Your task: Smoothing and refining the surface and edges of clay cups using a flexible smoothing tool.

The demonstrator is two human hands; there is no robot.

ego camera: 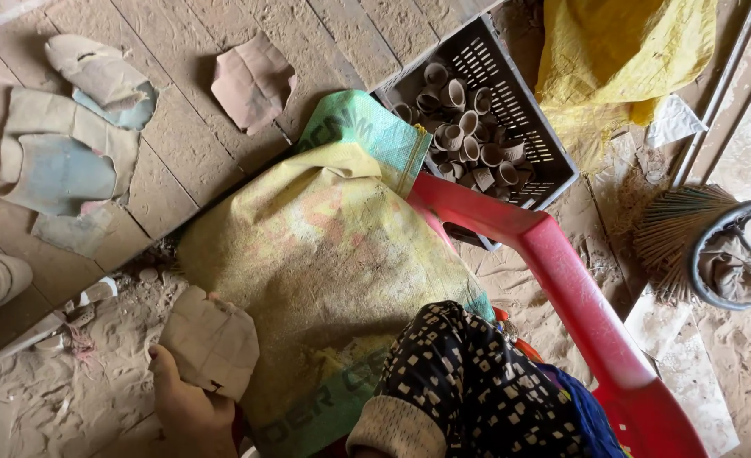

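Note:
My left hand [191,409] comes in at the bottom left and is closed on a torn, dusty tan cardboard piece [212,341], with the thumb on its left edge. Hand and cardboard sit just left of a yellow and green woven sack [325,254] draped over a red plastic seat [562,271]. At the bottom middle lies a black sleeve with white flecks and a beige knitted cuff [456,382]. The hand at its end is cut off by the frame edge, so my right hand does not show.
A grey slotted crate [545,153] behind the sack holds several small clay cups [464,127]. Torn cardboard scraps [62,161] and another piece [253,80] lie on wooden planks. At the right are a yellow sack [621,59], a straw broom [676,237] and a dark round rim [736,254].

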